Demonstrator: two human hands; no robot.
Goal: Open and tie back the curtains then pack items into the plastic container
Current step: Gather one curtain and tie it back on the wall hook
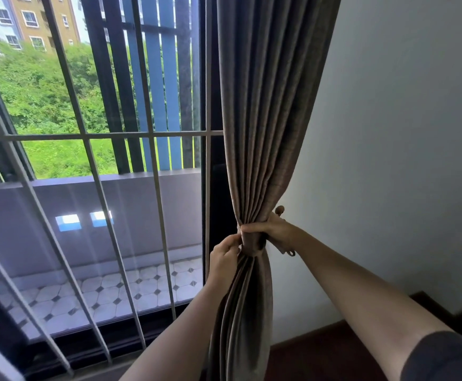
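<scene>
Head view shows the brown curtain [265,119] drawn to the right edge of the window grille [147,134] and bunched into a narrow waist, with a matching tieback band [253,244] wrapped round that waist. The right hand [275,229] grips the bunch from the wall side, its thumb laid across the front just above the band; its other fingers are behind the cloth and hidden. The left hand [224,257] pinches the window-side edge of the band between thumb and fingers [234,239]. A small loop [291,253] hangs just below the right wrist, and a rounded knob [280,209], probably the wall hook, shows just above that hand, close to the white wall [403,133]. The step in hand looks like securing the tieback. To do it well, hold the pleats tight with the right hand so the waist does not spread, smooth the band flat and level with the left, then carry the loop to the hook without letting the band slide down the folds. The likely fault is a loose wrap that sags once the 2 hands let go. The plastic container is not in view, so packing appears not yet begun.
</scene>
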